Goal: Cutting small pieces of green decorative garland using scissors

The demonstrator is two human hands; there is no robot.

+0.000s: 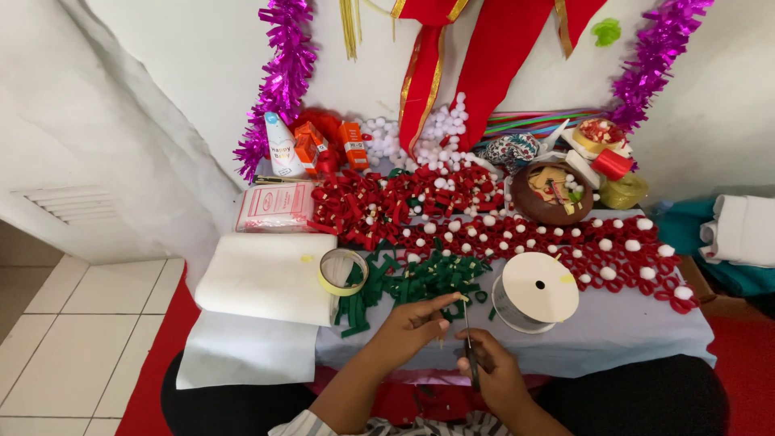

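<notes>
My left hand (413, 324) pinches a small green felt piece at the near edge of a pile of green felt bows (420, 278). My right hand (494, 370) grips a pair of scissors (467, 339), blades pointing up toward the left hand's fingertips. Both hands hover over the front of a low table covered in pale cloth (613, 335). A white ribbon spool (535, 291) lies just right of the hands.
A roll of tape (342, 270) rests on a white felt roll (266, 278) at left. Red bows with white pompoms (581, 242) cover the middle and right. Glue bottles (282, 145), a brown bowl (551, 194), magenta tinsel (282, 81) and red ribbon (492, 56) line the wall.
</notes>
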